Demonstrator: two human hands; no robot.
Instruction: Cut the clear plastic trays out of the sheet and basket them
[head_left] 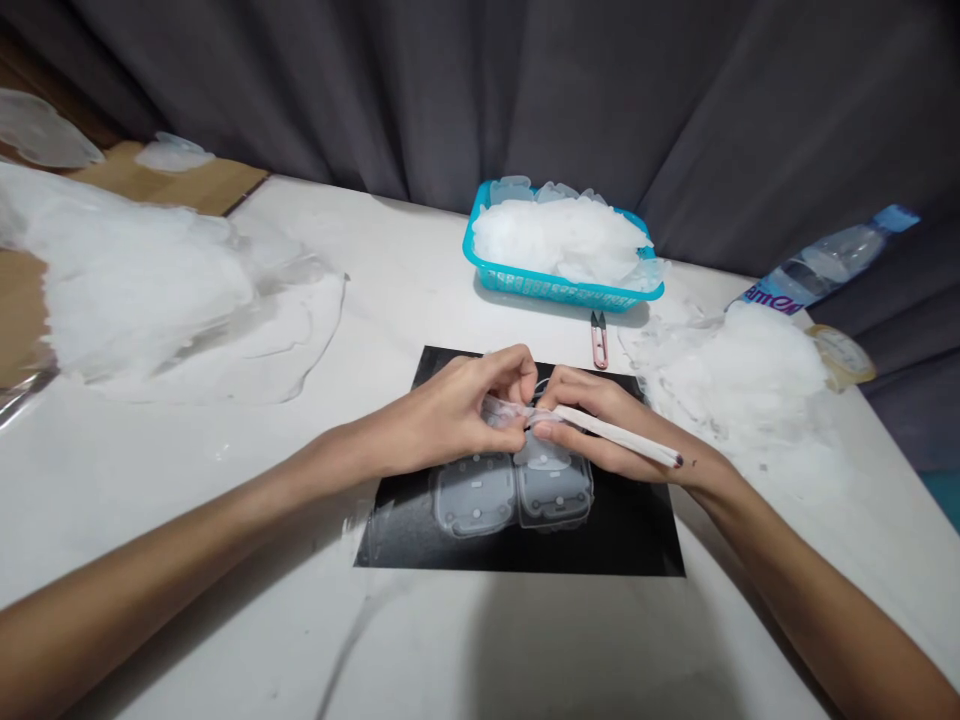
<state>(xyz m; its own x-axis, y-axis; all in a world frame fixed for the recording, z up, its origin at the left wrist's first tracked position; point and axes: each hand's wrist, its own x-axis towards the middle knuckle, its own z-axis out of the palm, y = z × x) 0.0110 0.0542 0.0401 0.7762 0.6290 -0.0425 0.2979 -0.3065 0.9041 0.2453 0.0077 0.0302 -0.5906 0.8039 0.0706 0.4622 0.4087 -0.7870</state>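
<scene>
Over a black sheet (622, 540), my left hand (472, 405) is closed, its thumb and fingertips pinching a small translucent plastic piece (501, 410). My right hand (600, 415) meets it there, closed around a slim white stick (622, 434) with a dark end, pencil-like, that slants down to the right. The fingertips of both hands almost touch, and the stick's other end is hidden among them. Beneath the hands, a translucent rounded plastic piece (475, 495) and a similar piece (555, 495) lie side by side on the sheet.
Behind stands a blue basket (562, 287) heaped with translucent pieces. Small pink-handled thread snips (599, 342) lie before it. A large pile (150, 290) of pieces is at left, a smaller pile (750, 370) at right. A water bottle (825, 260) and tape roll (844, 355) sit beyond.
</scene>
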